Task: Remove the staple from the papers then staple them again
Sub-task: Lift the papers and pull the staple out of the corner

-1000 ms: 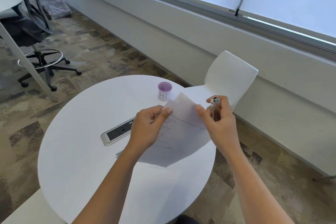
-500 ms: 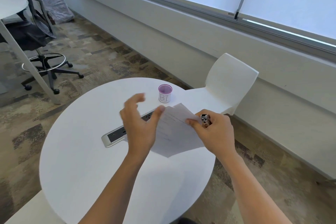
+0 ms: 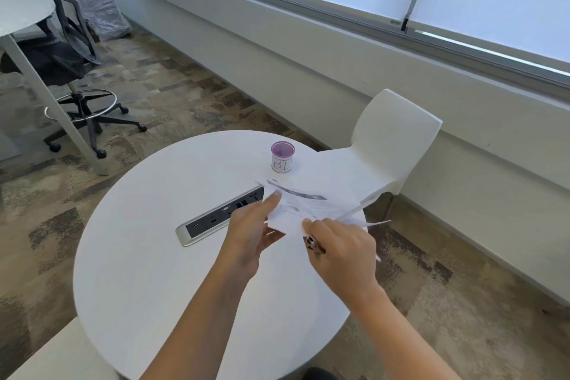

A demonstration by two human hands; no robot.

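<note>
White printed papers (image 3: 303, 207) are held low over the round white table (image 3: 148, 271), tilted nearly flat, with their far edges curling toward the right. My left hand (image 3: 251, 234) pinches their left corner between thumb and fingers. My right hand (image 3: 339, 251) holds the near right part of the papers with its fingertips and also grips a small metal stapler (image 3: 313, 244), whose tip sticks out of the fist toward the left. No staple is visible in the papers.
A purple mesh cup (image 3: 282, 157) labelled in marker stands at the table's far side. A silver power strip (image 3: 216, 219) is set into the tabletop left of my hands. A white chair (image 3: 388, 145) stands behind the table, and a black office chair (image 3: 71, 49) at far left.
The papers have come down from upright to nearly flat over the table and turned over. My right hand dropped with the stapler, and my left hand took a new pinch on the left corner.
</note>
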